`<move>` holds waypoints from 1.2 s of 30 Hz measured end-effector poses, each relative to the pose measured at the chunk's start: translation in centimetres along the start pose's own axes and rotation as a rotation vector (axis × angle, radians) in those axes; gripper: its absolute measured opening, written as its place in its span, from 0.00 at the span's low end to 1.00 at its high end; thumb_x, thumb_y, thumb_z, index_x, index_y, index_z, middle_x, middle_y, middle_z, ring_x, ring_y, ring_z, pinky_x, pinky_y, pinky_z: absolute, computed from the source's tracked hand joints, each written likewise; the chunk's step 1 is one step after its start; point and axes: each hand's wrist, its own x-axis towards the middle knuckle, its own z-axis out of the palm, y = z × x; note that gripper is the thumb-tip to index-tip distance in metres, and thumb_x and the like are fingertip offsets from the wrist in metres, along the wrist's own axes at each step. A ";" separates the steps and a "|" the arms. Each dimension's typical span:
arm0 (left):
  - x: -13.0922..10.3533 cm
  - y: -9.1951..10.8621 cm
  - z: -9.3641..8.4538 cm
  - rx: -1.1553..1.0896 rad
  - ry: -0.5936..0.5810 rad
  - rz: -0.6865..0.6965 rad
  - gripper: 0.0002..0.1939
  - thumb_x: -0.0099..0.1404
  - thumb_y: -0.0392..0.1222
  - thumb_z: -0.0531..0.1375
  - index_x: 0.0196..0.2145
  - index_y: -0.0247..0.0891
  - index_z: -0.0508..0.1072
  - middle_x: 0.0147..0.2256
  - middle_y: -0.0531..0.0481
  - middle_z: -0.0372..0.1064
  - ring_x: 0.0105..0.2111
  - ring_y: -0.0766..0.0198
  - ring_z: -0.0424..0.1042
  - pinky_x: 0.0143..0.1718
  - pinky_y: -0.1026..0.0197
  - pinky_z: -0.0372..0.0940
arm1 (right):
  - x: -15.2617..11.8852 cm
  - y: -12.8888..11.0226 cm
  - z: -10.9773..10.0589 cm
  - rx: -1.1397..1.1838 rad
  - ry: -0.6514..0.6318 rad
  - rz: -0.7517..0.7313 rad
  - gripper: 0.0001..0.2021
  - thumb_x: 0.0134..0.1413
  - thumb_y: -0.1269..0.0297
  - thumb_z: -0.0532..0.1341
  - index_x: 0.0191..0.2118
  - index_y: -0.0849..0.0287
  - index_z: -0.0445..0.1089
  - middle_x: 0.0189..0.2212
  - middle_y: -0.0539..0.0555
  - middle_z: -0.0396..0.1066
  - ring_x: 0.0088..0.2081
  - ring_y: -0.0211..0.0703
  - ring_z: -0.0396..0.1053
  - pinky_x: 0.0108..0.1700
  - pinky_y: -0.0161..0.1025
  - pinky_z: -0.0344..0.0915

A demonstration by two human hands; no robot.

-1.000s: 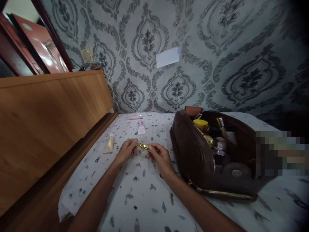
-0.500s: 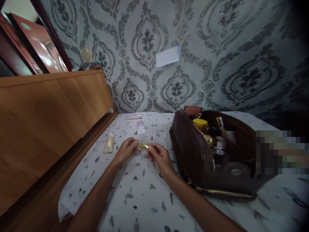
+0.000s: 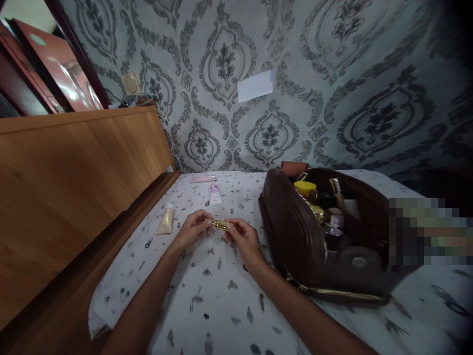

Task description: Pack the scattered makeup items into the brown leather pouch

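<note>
Between my two hands is a small shiny gold tube (image 3: pixel 220 225), shaped like a lipstick case and lying level. My left hand (image 3: pixel 193 229) pinches its narrower left end with thumb and fingers. At the right end, my right hand (image 3: pixel 244 238) grips the wider part; its fingertips hide that end. A cream-coloured squeeze tube (image 3: pixel 166 220) lies left of my left hand. Beyond my hands lie a small pink-and-white tube (image 3: pixel 215 194) and a long pale pink tube (image 3: pixel 203 178).
To the right stands an unzipped dark brown bag (image 3: pixel 291 227), holding a yellow-lidded jar (image 3: pixel 305 188) and several bottles. A wooden board (image 3: pixel 84 167) borders the left side. Patterned cloth (image 3: pixel 218 305) covers the surface, with a papered wall (image 3: pixel 225 64) behind.
Both hands stay almost in place on the gold tube. The tube looks slightly more level, with its left end a little lower. The view has shifted very slightly.
</note>
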 end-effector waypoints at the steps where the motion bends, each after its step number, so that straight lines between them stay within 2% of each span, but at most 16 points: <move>1: 0.1 -0.2 0.1 -0.002 0.009 -0.005 0.23 0.54 0.61 0.63 0.31 0.37 0.66 0.21 0.56 0.65 0.17 0.73 0.58 0.16 0.69 0.45 | 0.0 0.0 0.0 -0.005 0.000 -0.002 0.22 0.38 0.47 0.70 0.33 0.59 0.72 0.25 0.52 0.73 0.23 0.40 0.68 0.21 0.34 0.59; 5: 0.5 -0.9 0.1 0.002 0.048 -0.024 0.25 0.55 0.64 0.61 0.27 0.37 0.62 0.19 0.57 0.63 0.17 0.72 0.59 0.17 0.69 0.46 | 0.0 0.0 0.0 -0.007 0.001 0.004 0.21 0.37 0.49 0.71 0.34 0.59 0.72 0.26 0.51 0.74 0.23 0.39 0.68 0.23 0.34 0.61; 8: 0.4 -1.0 -0.1 0.006 0.032 0.001 0.22 0.56 0.61 0.62 0.29 0.37 0.65 0.20 0.56 0.64 0.18 0.72 0.60 0.19 0.69 0.48 | -0.2 -0.2 0.0 -0.006 -0.012 0.017 0.20 0.39 0.47 0.70 0.33 0.59 0.72 0.21 0.50 0.72 0.21 0.38 0.66 0.22 0.34 0.60; 12: 0.2 -0.6 -0.4 0.010 0.012 0.105 0.20 0.56 0.56 0.65 0.34 0.35 0.70 0.27 0.53 0.67 0.22 0.71 0.61 0.22 0.68 0.51 | -0.3 -0.5 0.1 -0.019 -0.030 0.032 0.22 0.40 0.43 0.68 0.30 0.59 0.70 0.19 0.48 0.68 0.18 0.37 0.64 0.18 0.33 0.56; 16: 0.2 -0.3 -0.3 0.013 0.020 0.046 0.21 0.56 0.57 0.64 0.36 0.36 0.70 0.24 0.54 0.66 0.19 0.72 0.59 0.18 0.68 0.47 | -0.3 -0.5 0.1 -0.036 -0.041 0.028 0.22 0.41 0.41 0.67 0.29 0.58 0.69 0.21 0.49 0.69 0.18 0.37 0.64 0.18 0.33 0.56; 20: 0.2 -0.1 0.1 -0.013 0.036 0.001 0.22 0.55 0.60 0.63 0.31 0.37 0.66 0.19 0.57 0.63 0.17 0.72 0.58 0.17 0.69 0.46 | -0.5 -0.6 0.3 -0.080 -0.076 0.021 0.21 0.44 0.41 0.64 0.31 0.57 0.69 0.20 0.47 0.66 0.19 0.37 0.62 0.19 0.33 0.55; 25: 0.2 -0.1 0.2 -0.030 0.055 0.017 0.24 0.54 0.62 0.63 0.28 0.37 0.65 0.17 0.59 0.58 0.16 0.73 0.54 0.18 0.69 0.47 | -1.0 -0.5 0.4 -0.233 -0.147 -0.062 0.16 0.48 0.47 0.64 0.35 0.56 0.73 0.20 0.46 0.64 0.21 0.37 0.59 0.21 0.33 0.53; 33: 0.0 -0.2 0.2 -0.051 -0.004 0.099 0.21 0.57 0.58 0.64 0.32 0.35 0.67 0.22 0.56 0.62 0.22 0.72 0.59 0.23 0.69 0.53 | -0.5 0.1 -0.1 -0.282 -0.161 -0.060 0.20 0.51 0.43 0.61 0.30 0.57 0.73 0.17 0.46 0.60 0.21 0.37 0.56 0.22 0.33 0.52; 36: 0.0 -0.3 0.2 -0.032 -0.006 0.116 0.22 0.58 0.59 0.63 0.32 0.35 0.67 0.22 0.56 0.61 0.22 0.72 0.58 0.22 0.69 0.53 | -0.7 -0.1 -0.1 -0.264 -0.179 -0.035 0.21 0.51 0.42 0.60 0.30 0.58 0.71 0.16 0.45 0.57 0.19 0.35 0.54 0.20 0.33 0.50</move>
